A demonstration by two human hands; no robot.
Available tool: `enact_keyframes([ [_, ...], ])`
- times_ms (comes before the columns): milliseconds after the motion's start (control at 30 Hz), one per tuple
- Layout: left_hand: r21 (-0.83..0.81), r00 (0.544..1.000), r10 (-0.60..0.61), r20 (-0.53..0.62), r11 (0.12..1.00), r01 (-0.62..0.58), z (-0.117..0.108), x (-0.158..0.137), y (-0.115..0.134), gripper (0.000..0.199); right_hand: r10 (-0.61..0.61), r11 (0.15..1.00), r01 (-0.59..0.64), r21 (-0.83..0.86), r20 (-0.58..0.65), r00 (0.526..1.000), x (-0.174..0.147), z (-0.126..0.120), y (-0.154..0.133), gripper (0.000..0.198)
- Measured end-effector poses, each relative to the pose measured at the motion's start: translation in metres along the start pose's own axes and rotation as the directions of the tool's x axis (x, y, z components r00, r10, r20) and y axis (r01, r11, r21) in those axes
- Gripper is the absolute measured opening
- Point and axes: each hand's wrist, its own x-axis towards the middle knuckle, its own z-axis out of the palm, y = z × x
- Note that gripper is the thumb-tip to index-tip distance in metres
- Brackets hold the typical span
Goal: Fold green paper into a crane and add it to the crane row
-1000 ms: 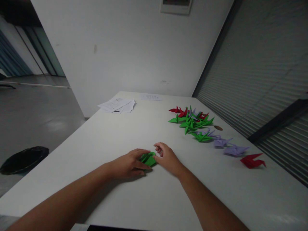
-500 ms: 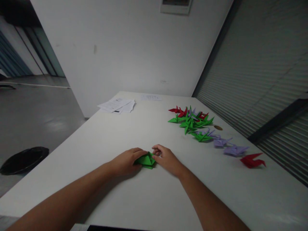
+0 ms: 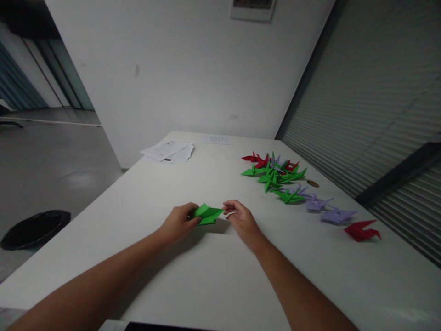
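A partly folded sheet of green origami paper (image 3: 208, 214) is held a little above the white table (image 3: 220, 271). My left hand (image 3: 179, 221) pinches its left side between thumb and fingers. Just off the paper's right tip is my right hand (image 3: 241, 220), its fingers slightly curled and apart with nothing visible between them. Whether a fingertip touches that tip, I cannot tell. Beneath the paper a shadow falls on the tabletop.
Green, red and purple paper cranes (image 3: 272, 177) lie heaped at the back right, and a red crane (image 3: 361, 230) ends their row. A brown disc (image 3: 313, 183) sits beside them. Loose printed papers (image 3: 168, 151) lie at the back left. A black-lined bin (image 3: 34, 230) stands left of the table.
The green paper has been lifted off the table by my left hand, and one flap now sticks out to the right. My right hand has moved slightly right, away from the paper's body.
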Motion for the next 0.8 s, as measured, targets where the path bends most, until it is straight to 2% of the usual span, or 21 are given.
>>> enact_keyframes([
  [67, -0.265, 0.995, -0.099, 0.007, 0.959, 0.097, 0.004, 0.001, 0.001, 0.027, -0.006, 0.998, 0.004, 0.060, 0.039, 0.999, -0.002, 0.004, 0.002, 0.045],
  [133, -0.506, 0.982, -0.186, 0.043, 0.843, 0.182, 0.010, 0.001, 0.002, 0.030, -0.019, 0.996, 0.009, 0.092, 0.106, 0.994, -0.005, 0.009, 0.001, 0.053],
  [233, -0.677, 0.964, -0.248, 0.095, 0.694, 0.245, 0.019, 0.000, 0.005, 0.033, -0.002, 0.993, -0.017, 0.117, 0.165, 0.986, -0.009, 0.017, -0.006, 0.058],
  [300, -0.705, 0.963, -0.241, 0.122, 0.661, 0.255, 0.023, -0.001, 0.007, 0.034, 0.013, 0.993, -0.031, 0.115, 0.152, 0.988, -0.010, 0.019, -0.013, 0.055],
  [433, -0.712, 0.962, -0.191, 0.195, 0.647, 0.273, 0.026, -0.003, 0.011, 0.036, -0.007, 0.992, -0.007, 0.125, 0.114, 0.993, -0.007, 0.018, -0.022, 0.034],
  [600, -0.660, 0.961, -0.130, 0.244, 0.704, 0.262, 0.028, -0.007, 0.018, 0.042, 0.020, 0.975, -0.043, 0.219, 0.105, 0.994, -0.005, 0.017, -0.020, 0.024],
  [667, -0.674, 0.961, -0.132, 0.242, 0.690, 0.264, 0.027, -0.008, 0.020, 0.043, 0.037, 0.972, -0.058, 0.226, 0.095, 0.995, -0.005, 0.017, -0.018, 0.022],
  [800, -0.763, 0.975, -0.141, 0.172, 0.607, 0.222, 0.024, -0.008, 0.022, 0.042, 0.058, 0.971, -0.075, 0.228, 0.080, 0.995, -0.006, 0.018, -0.018, 0.023],
])
